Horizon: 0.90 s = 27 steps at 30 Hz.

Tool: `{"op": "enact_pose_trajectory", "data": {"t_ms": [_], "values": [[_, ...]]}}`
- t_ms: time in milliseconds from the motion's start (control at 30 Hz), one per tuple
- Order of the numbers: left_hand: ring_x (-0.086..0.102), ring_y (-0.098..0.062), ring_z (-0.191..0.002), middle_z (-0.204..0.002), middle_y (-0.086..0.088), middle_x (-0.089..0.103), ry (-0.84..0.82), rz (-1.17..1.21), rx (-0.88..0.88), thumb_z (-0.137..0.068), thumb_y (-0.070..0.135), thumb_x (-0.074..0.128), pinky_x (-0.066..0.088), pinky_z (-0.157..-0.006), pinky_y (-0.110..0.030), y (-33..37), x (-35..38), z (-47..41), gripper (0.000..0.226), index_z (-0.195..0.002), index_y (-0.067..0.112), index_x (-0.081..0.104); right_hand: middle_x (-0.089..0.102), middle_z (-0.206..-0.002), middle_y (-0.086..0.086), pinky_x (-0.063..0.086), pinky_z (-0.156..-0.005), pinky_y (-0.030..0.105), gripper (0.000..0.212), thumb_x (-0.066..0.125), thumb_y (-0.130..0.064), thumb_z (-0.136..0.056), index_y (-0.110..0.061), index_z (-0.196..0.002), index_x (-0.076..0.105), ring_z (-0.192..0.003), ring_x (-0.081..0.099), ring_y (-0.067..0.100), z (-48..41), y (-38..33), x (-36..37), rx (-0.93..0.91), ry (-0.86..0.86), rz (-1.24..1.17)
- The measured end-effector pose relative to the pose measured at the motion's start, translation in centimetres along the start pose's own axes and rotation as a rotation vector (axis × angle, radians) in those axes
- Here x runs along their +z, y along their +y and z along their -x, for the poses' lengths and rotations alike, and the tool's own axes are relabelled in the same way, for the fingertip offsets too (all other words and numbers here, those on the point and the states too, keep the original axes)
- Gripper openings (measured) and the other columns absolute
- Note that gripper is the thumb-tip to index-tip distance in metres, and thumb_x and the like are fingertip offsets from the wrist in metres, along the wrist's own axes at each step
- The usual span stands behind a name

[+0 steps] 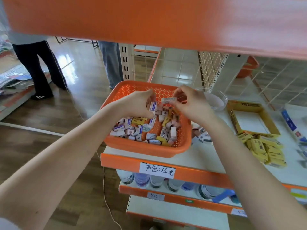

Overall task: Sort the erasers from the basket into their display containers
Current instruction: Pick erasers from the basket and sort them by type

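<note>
An orange perforated basket (147, 147) sits at the shelf's left end, filled with several small erasers (141, 128) in white, purple, pink and yellow wrappers. Above the basket, my left hand (136, 105) holds a purple-and-white eraser (153, 106) in curled fingers. My right hand (191, 103) pinches a small white eraser (168, 99) at its fingertips. A yellow cardboard display box (267, 117) lies open and empty to the right, with a pile of yellow erasers (264, 148) in front of it. A clear round container (217, 99) stands behind my right hand.
A few erasers (201, 136) lie on the white shelf beside the basket. An orange shelf board (149, 20) hangs close overhead. Bottles (157, 180) fill the shelf below. Two people's legs (41, 67) stand on the wooden floor at the left. Wire grid panels back the shelf.
</note>
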<state>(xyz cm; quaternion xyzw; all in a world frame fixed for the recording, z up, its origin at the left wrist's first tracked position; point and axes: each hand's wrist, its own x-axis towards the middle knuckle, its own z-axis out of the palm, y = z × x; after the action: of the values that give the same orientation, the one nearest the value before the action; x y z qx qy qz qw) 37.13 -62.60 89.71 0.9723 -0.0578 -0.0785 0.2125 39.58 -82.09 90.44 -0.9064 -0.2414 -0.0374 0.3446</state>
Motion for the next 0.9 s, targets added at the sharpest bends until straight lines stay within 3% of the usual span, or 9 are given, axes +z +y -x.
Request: {"op": "enact_pose_trajectory", "data": {"t_ms": [133,267,367,433,500,567,633,733,900], "values": [[0.06,-0.011,-0.082,-0.103,0.006,0.057,0.032,0.009,0.152,-0.078,0.023,0.07,0.051,-0.061,-0.025,5.5,-0.6,-1.0,0.057,-0.126,0.024,0.039,0.068,-0.092,-0.005,0.051,-0.08,0.023,0.017,0.073,-0.021,-0.08,-0.018,-0.093,0.06,-0.086,0.064,0.01,3.0,2.9,-4.6,0.097,0.081,-0.096],[0.054,-0.002,-0.08,-0.097,0.014,0.052,0.021,0.106,0.316,-0.079,0.011,0.067,0.048,-0.06,-0.016,12.2,0.8,-3.5,0.05,-0.119,0.028,0.043,0.062,-0.083,-0.013,0.044,-0.07,0.006,0.017,0.072,-0.014,-0.08,-0.02,-0.091,0.06,-0.078,0.06,0.003,7.1,7.1,-9.6,0.23,0.19,-0.16],[0.057,-0.017,-0.083,-0.096,0.005,0.058,-0.03,0.151,0.44,-0.076,0.003,0.066,0.05,-0.068,-0.027,17.4,3.4,-6.1,0.049,-0.114,0.028,0.046,0.06,-0.079,-0.011,0.05,-0.076,0.023,0.022,0.07,-0.009,-0.081,-0.028,-0.08,0.058,-0.08,0.06,0.009,10.7,11.0,-13.3,0.338,0.269,-0.191],[0.056,-0.023,-0.081,-0.095,-0.002,0.06,-0.055,0.123,0.514,-0.073,0.002,0.066,0.047,-0.068,-0.024,20.7,5.3,-7.8,0.052,-0.117,0.024,0.048,0.061,-0.082,-0.002,0.05,-0.076,0.027,0.029,0.069,-0.009,-0.083,-0.034,-0.077,0.057,-0.081,0.059,0.011,13.4,13.3,-15.6,0.423,0.332,-0.215],[0.053,-0.019,-0.073,-0.086,-0.001,0.058,-0.085,0.077,0.587,-0.072,0.005,0.067,0.04,-0.059,-0.016,23.6,7.3,-9.3,0.052,-0.117,0.024,0.05,0.061,-0.081,0.003,0.048,-0.065,0.019,0.024,0.067,-0.009,-0.085,-0.03,-0.078,0.058,-0.076,0.059,0.01,16.0,15.2,-17.8,0.491,0.407,-0.25],[0.05,-0.015,-0.067,-0.079,0.0,0.056,-0.161,0.124,0.631,-0.07,0.008,0.069,0.042,-0.063,-0.023,26.3,9.3,-10.6,0.049,-0.109,0.032,0.053,0.062,-0.075,0.004,0.046,-0.057,0.018,0.02,0.066,-0.007,-0.085,-0.025,-0.079,0.061,-0.064,0.057,0.007,18.5,16.8,-19.8,0.555,0.475,-0.289],[0.05,-0.008,-0.062,-0.074,0.004,0.056,-0.227,0.205,0.668,-0.071,0.003,0.074,0.042,-0.066,-0.023,28.9,11.0,-11.5,0.052,-0.102,0.039,0.053,0.065,-0.076,0.007,0.049,-0.069,0.033,0.021,0.067,-0.005,-0.083,-0.024,-0.078,0.063,-0.07,0.059,0.014,20.7,18.6,-21.4,0.599,0.514,-0.291],[0.054,0.002,-0.063,-0.081,0.008,0.062,-0.24,0.172,0.734,-0.073,0.012,0.078,0.041,-0.064,-0.01,32.5,13.6,-11.7,0.048,-0.113,0.027,0.056,0.069,-0.087,0.01,0.051,-0.083,0.043,0.021,0.068,-0.004,-0.082,-0.025,-0.08,0.067,-0.079,0.059,0.017,23.2,20.9,-23.0,0.655,0.509,-0.221],[0.049,-0.007,-0.082,-0.103,0.007,0.06,-0.271,0.021,0.786,-0.075,0.025,0.078,0.03,-0.065,-0.017,36.0,18.5,-12.3,0.05,-0.121,0.028,0.058,0.067,-0.096,0.001,0.044,-0.07,0.008,0.013,0.066,-0.002,-0.083,-0.013,-0.089,0.071,-0.087,0.061,0.013,25.4,23.9,-23.5,0.716,0.48,-0.117]]}}
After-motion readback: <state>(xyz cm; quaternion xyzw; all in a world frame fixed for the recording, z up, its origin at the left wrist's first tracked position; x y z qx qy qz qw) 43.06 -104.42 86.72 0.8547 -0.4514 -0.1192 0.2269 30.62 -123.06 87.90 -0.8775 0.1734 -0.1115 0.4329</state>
